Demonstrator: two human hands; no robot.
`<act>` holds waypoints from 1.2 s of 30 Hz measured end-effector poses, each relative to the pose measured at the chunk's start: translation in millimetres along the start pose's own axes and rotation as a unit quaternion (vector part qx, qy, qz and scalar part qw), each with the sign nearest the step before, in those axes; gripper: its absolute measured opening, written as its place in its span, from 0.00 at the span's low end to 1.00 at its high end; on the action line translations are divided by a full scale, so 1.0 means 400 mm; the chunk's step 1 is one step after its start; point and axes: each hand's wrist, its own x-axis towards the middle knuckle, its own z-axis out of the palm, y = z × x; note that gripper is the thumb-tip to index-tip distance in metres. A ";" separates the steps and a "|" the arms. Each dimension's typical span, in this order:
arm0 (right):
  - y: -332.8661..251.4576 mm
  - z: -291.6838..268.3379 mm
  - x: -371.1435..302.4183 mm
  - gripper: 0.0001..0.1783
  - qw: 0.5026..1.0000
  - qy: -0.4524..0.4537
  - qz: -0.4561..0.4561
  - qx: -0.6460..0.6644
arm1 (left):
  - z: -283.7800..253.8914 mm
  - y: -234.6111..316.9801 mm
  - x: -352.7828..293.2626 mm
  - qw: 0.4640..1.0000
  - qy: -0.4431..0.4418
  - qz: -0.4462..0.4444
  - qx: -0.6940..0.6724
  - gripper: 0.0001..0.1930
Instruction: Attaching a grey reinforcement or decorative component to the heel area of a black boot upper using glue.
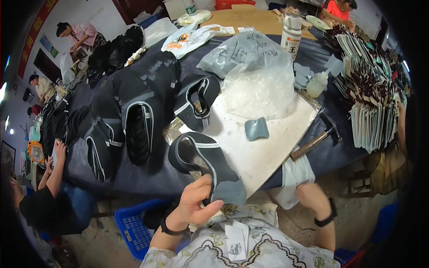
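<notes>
My left hand [196,203] is closed on the near end of a dark grey shoe upper [222,167] with pale piping, its thumb stretched out along the edge. The upper lies partly over the near corner of a white board [250,165], and a blue-grey patch [230,190] covers its near part. At the table's front edge my right hand [313,196] is at a white plastic bag [297,176]; its fingers are hidden by the bag. A small curved blue-grey piece [257,129] rests on the board. Another dark upper [196,100] stands behind the held one.
Nested dark uppers [138,129] fill the left side. A hammer [315,142] lies at the board's right edge, near a squeeze bottle [317,85]. Clear plastic bags [259,85] and a white bottle [291,35] stand behind. Stacked pieces [368,120] are at right; co-workers sit around.
</notes>
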 end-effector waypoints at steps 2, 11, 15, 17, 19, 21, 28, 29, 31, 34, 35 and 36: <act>-0.120 -0.211 -0.029 0.07 0.991 0.121 0.056 -0.020 | 0.008 -0.002 0.001 1.000 -0.030 0.004 0.000 0.09; -0.119 -0.286 0.062 0.06 0.945 0.086 -0.037 0.312 | 0.017 0.020 -0.002 0.997 0.071 -0.013 0.005 0.12; -0.040 -0.112 -0.050 0.07 0.801 -0.010 0.087 0.592 | 0.024 -0.002 0.006 1.000 0.027 -0.003 0.009 0.09; 0.023 0.077 -0.057 0.06 0.966 0.089 0.054 0.238 | 0.034 0.002 0.028 1.000 0.007 0.011 0.018 0.09; -0.046 0.031 -0.061 0.06 0.964 0.032 0.077 0.251 | 0.044 0.002 0.051 0.999 -0.001 0.025 0.040 0.07; -0.114 -0.092 -0.090 0.11 0.860 0.040 0.103 0.499 | 0.044 0.001 0.058 0.996 -0.063 0.027 0.064 0.07; -0.341 -0.313 0.135 0.07 0.798 0.138 -0.257 0.527 | 0.062 -0.024 0.044 0.995 -0.096 0.013 -0.008 0.07; -0.353 -0.298 0.153 0.05 0.787 0.064 -0.253 0.559 | 0.060 -0.021 0.035 0.995 -0.100 0.003 -0.002 0.07; -0.363 -0.271 0.181 0.04 0.770 -0.013 -0.250 0.587 | 0.057 -0.013 0.032 0.996 -0.094 -0.002 0.002 0.08; -0.381 -0.241 0.197 0.04 0.727 0.006 -0.261 0.635 | 0.055 -0.003 0.028 0.996 -0.083 -0.014 -0.001 0.08; -0.388 -0.238 0.200 0.04 0.726 0.005 -0.262 0.636 | 0.052 -0.002 0.030 0.997 -0.079 -0.018 -0.005 0.08; -0.394 -0.235 0.201 0.04 0.734 0.028 -0.259 0.627 | 0.046 -0.007 0.027 0.997 -0.078 -0.019 -0.004 0.08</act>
